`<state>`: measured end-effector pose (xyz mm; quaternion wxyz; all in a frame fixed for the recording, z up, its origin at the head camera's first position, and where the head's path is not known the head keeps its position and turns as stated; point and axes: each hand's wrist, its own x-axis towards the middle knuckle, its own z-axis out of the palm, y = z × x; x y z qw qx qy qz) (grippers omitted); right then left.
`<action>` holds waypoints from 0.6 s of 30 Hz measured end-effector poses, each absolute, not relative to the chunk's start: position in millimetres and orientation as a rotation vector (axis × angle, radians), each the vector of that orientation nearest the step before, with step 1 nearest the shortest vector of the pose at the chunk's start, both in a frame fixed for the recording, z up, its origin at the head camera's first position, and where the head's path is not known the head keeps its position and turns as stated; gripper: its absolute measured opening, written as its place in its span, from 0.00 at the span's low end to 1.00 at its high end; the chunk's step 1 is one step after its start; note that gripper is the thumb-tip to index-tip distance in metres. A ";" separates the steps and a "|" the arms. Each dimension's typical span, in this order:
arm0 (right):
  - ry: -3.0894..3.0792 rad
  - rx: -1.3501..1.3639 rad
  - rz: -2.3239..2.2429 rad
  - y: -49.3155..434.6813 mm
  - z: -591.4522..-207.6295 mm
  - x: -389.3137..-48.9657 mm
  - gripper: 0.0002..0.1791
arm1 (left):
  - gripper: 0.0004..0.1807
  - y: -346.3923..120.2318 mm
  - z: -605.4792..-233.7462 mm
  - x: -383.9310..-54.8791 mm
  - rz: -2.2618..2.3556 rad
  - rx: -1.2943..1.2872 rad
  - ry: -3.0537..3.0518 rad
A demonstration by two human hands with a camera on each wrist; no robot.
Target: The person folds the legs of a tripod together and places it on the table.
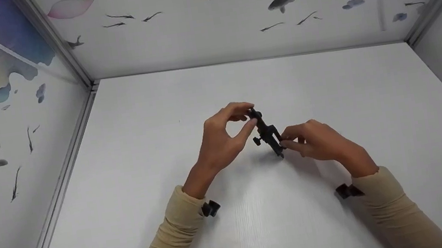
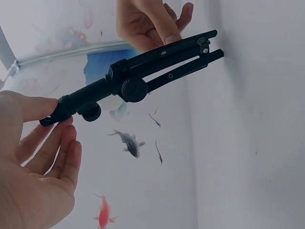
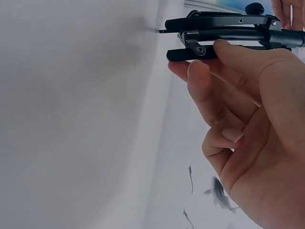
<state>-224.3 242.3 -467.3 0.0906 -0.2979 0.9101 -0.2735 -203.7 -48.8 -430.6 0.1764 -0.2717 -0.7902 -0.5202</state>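
Observation:
A small black folding tripod (image 1: 267, 133) is held at a tilt above the white table. My left hand (image 1: 221, 139) pinches its upper end between thumb and fingers. On the other side, my right hand (image 1: 320, 140) pinches one of the legs with thumb and fingertips. In the left wrist view the tripod (image 2: 138, 71) shows a round knob at its side, with its legs folded nearly parallel. The right wrist view has the thumb of the right hand (image 3: 257, 114) on the nearest leg, which stands slightly apart from the others.
The white tabletop (image 1: 138, 122) spreads around both hands. White panels with painted fish and leaves, such as the back panel (image 1: 207, 26), enclose it at the back and sides. Metal rails (image 1: 76, 140) run along the left edge. Black mounts (image 1: 211, 208) sit at both sleeve cuffs.

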 end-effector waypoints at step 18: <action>2.786 -0.813 -0.771 258.6 -465.9 -229.9 0.04 | 0.12 -56.9 -438.8 -209.8 -1.498 -0.574 -2.423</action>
